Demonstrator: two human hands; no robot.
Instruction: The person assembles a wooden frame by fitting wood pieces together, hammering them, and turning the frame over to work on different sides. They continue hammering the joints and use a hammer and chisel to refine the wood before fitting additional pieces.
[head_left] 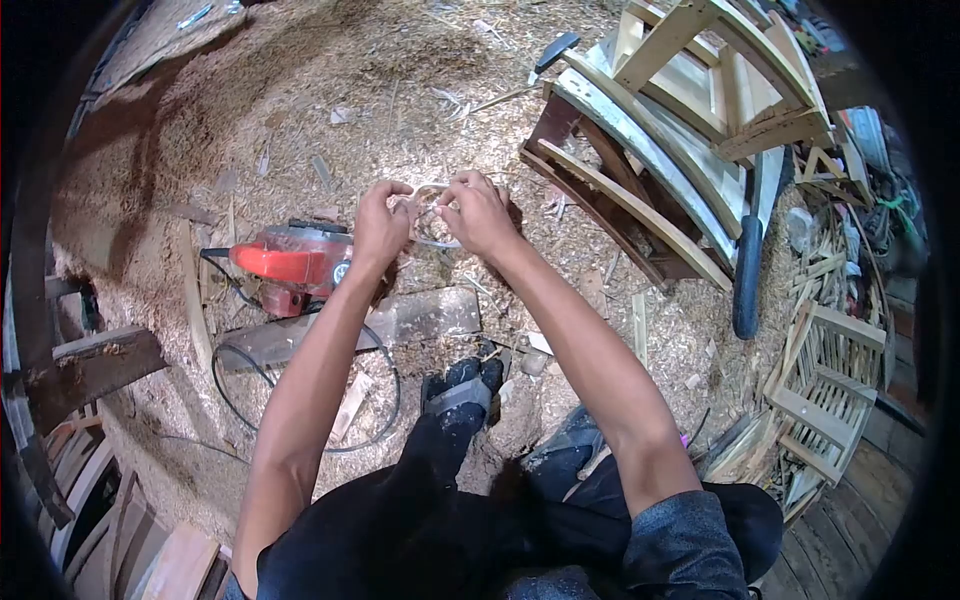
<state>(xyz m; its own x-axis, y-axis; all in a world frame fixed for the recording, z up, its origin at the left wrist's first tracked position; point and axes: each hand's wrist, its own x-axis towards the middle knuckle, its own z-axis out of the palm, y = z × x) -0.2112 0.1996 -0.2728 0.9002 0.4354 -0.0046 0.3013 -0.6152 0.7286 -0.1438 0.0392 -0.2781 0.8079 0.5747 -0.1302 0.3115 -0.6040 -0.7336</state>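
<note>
Both hands working just above a floor (390, 110) thick with wood shavings. Left hand (382, 225) grasping the left side of a thin, pale loop (437, 243) with its fingertips; right hand (482, 215) pinching the right side. Loop sits between the two, low over the litter. Its material: too small to tell.

Likeliest trouble: the loop slipping. Grip is at the fingertips only, so uneven pull could spring it free or kink it. Dropped, it would blend with the pale shavings and be hard to find.

Red power tool (292, 262) lies near the left hand, beyond a flat board (425, 315). Whether it is plugged in: cannot tell. A careless sweep left could knock it. Its dark cord (397, 390) curls on the near side, close to the left foot (460, 392); a step there could snag and drag the tool.

Far right, a hammer (556, 52) rests at the edge of a stacked wooden frame (725, 135). A bump to the stack could tip it off. Fine dust could also make the fingers slick.
</note>
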